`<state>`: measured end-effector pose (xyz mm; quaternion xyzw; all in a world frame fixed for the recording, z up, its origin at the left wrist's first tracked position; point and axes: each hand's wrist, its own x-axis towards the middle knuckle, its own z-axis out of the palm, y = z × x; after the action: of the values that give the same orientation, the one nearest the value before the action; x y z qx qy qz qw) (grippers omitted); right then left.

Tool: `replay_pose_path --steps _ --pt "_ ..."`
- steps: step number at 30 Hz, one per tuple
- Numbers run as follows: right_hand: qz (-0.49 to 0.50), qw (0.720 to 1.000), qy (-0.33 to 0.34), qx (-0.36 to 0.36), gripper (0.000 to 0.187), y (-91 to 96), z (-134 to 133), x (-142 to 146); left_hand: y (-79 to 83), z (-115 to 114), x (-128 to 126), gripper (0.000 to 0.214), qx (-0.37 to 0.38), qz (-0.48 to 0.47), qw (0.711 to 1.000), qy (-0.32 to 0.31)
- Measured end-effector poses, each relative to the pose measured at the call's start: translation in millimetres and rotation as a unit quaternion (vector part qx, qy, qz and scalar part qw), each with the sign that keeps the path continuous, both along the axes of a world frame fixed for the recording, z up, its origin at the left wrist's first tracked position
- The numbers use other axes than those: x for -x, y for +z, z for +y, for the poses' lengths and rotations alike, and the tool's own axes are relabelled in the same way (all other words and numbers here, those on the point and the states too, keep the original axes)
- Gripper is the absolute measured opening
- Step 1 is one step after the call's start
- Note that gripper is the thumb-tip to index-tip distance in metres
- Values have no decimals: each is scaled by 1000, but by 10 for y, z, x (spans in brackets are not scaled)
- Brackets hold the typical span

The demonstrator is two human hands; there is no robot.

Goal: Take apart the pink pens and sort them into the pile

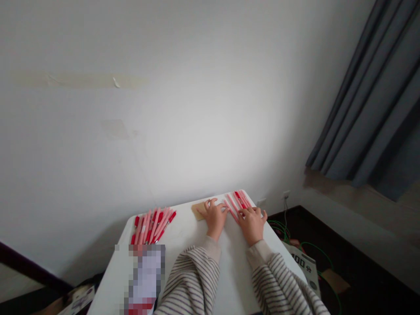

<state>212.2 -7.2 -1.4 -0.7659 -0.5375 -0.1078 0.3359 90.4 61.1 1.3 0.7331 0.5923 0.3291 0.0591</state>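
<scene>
Pink and red pens (241, 200) lie side by side in a slanted row at the table's far right corner. The leftmost pink pen (231, 211) runs between my two hands. My left hand (215, 217) has its thumb and index fingertips together at that pen's side, the other fingers spread. With bent fingers, my right hand (252, 224) pinches near the same pen's lower end and covers the near ends of the row. A tan square piece (198, 211) lies flat on the table, partly under my left hand's outer fingers.
The white table (183, 232) stands against the wall. A loose pile of pink and red pens (152, 225) lies at its far left, behind a blurred-out object (146, 275). Right of the table, green cables (308, 247) and a printed bag (303, 264) sit on the dark floor.
</scene>
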Motion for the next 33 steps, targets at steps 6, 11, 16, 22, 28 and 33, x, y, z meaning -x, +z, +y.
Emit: replay_pose_path --steps 6,11,16,22,28,33 --pt "-11 1000 -6 5 24 -5 -10 -5 29 -81 -11 11 2 -13 1000 -6" --pt "-10 1000 -9 7 24 5 -22 -5 26 -152 -42 12 20 -13 1000 -5" --pt "10 1000 -12 13 24 20 -34 -5 5 -191 -84 15 20 -8 1000 3" --pt "16 1000 -20 12 28 14 -36 -22 -1 -184 -87 14 22 -4 1000 4" --pt "23 999 -29 13 26 22 -40 -22 4 -188 -94 15 32 0 999 3" --pt "27 999 -29 14 27 23 -40 -17 9 -188 -90 18 32 4 999 -1"
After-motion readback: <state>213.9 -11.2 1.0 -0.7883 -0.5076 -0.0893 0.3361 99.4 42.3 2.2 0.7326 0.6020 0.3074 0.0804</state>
